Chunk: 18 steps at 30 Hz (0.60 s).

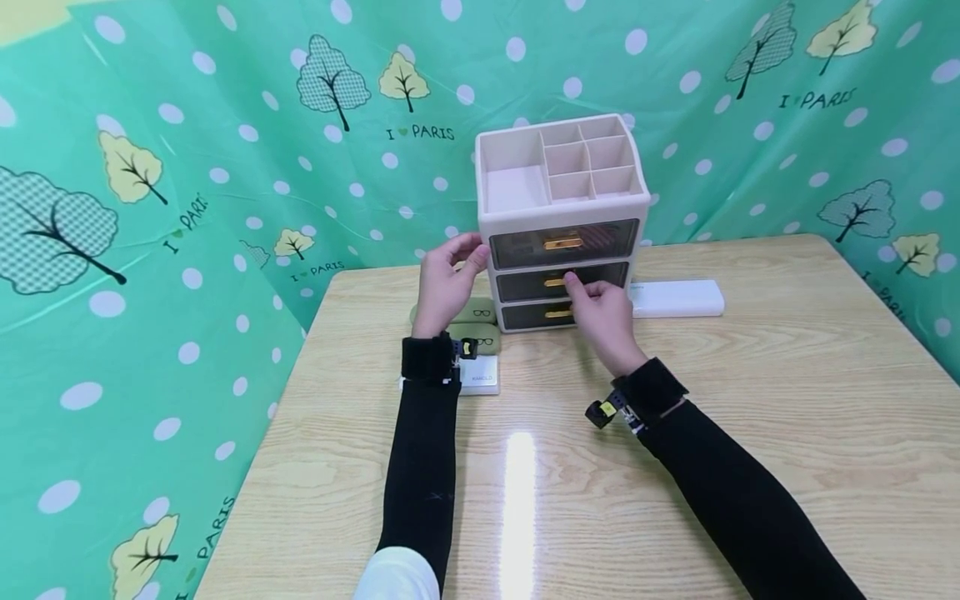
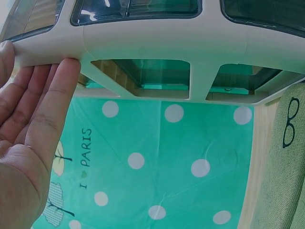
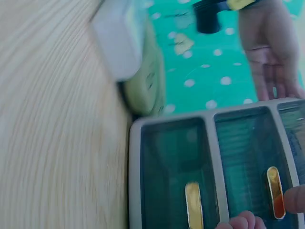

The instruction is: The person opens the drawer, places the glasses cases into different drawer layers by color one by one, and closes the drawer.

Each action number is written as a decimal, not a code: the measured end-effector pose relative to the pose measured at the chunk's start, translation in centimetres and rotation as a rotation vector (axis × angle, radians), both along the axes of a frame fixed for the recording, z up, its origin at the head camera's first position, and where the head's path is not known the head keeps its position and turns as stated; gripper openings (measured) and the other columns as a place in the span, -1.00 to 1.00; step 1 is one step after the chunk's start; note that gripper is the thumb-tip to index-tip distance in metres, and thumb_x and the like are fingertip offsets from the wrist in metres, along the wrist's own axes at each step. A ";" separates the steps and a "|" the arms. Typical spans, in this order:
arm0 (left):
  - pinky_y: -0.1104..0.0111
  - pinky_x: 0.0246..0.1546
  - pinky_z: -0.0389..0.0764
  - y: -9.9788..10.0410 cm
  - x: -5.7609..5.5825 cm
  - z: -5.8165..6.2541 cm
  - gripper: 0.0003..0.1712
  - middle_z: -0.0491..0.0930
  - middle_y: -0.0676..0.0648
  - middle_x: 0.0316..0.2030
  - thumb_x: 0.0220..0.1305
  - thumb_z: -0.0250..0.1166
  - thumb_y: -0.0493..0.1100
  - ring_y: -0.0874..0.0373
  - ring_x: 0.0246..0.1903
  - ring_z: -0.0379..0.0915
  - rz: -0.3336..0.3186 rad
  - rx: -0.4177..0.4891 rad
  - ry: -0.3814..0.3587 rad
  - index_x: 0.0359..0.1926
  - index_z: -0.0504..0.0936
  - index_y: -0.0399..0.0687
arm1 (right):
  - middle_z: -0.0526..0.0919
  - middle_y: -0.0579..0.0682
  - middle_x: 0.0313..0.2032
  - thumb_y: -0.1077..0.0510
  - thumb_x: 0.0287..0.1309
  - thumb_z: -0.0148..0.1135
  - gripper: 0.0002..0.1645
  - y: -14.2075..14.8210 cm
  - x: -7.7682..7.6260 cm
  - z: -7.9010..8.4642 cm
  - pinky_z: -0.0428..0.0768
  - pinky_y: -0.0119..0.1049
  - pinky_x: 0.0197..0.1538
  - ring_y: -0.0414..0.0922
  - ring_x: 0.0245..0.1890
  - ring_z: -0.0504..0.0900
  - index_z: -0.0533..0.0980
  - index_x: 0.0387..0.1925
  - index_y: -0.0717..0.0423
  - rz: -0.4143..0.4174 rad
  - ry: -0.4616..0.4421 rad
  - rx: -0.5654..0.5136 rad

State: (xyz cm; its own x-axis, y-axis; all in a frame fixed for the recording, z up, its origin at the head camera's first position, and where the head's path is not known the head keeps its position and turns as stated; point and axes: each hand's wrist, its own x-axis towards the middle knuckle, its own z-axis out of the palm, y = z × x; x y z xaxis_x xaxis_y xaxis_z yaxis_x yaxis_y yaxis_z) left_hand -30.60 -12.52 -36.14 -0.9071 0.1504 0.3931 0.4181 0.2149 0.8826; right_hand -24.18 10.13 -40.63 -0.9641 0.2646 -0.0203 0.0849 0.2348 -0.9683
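Observation:
A white desktop organizer with three dark see-through drawers stands at the table's back. My right hand is at its middle drawer. The thumb meets the gold drawer handle, with curled fingers on the handle's lower side; their contact is partly out of frame. All three drawers look closed. My left hand rests against the organizer's left side, its fingers nearly straight and touching the white frame there. Past this hand, two green glasses cases lie beside the organizer.
A white box with small lettering lies in front of the glasses cases, partly behind the left wrist. At the organizer's right is a long white object. Behind the wooden table hangs a green patterned cloth. The organizer's top has open compartments.

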 end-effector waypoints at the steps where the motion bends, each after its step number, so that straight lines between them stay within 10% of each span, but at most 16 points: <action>1: 0.34 0.00 0.72 0.0 0.0 0.0 -0.59 0.70 -0.20 0.00 0.41 0.33 -0.09 0.02 -0.01 0.64 -0.001 0.001 0.001 0.15 0.66 -0.25 | 0.63 0.14 -0.28 -0.38 0.42 0.07 -0.21 -0.1 -0.1 0.1 0.63 -0.26 -0.26 -0.12 -0.42 0.57 0.54 -0.06 0.35 0.021 -0.033 -0.064; 9: 0.36 -0.01 0.72 -0.2 -0.2 -0.2 -0.59 0.71 -0.19 -0.03 0.41 0.33 -0.06 0.04 -0.04 0.65 -0.010 0.005 0.022 0.12 0.67 -0.27 | 0.53 0.10 -0.14 -0.10 0.55 0.07 -0.41 -0.6 -0.9 0.2 0.66 -0.43 -0.22 -0.19 -0.35 0.55 0.44 0.12 0.42 0.110 -0.117 -0.555; 18: 0.36 0.00 0.72 0.1 0.2 0.4 -0.61 0.70 -0.22 0.00 0.44 0.31 -0.11 0.01 -0.01 0.65 -0.008 -0.008 0.014 0.14 0.65 -0.30 | 0.57 0.01 -0.26 -0.02 0.56 0.06 -0.60 -0.6 -1.0 0.1 0.68 -0.42 -0.19 -0.18 -0.36 0.58 0.51 -0.06 0.30 0.119 -0.083 -0.610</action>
State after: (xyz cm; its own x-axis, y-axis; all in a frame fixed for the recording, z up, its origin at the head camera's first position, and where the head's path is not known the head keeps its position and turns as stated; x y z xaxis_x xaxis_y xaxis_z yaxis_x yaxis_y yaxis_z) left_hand -30.38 -12.44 -35.79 -0.9002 0.1610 0.4046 0.4323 0.2185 0.8749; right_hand -25.22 9.52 -40.50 -0.9749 0.0728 -0.2104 0.1732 -0.3457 -0.9222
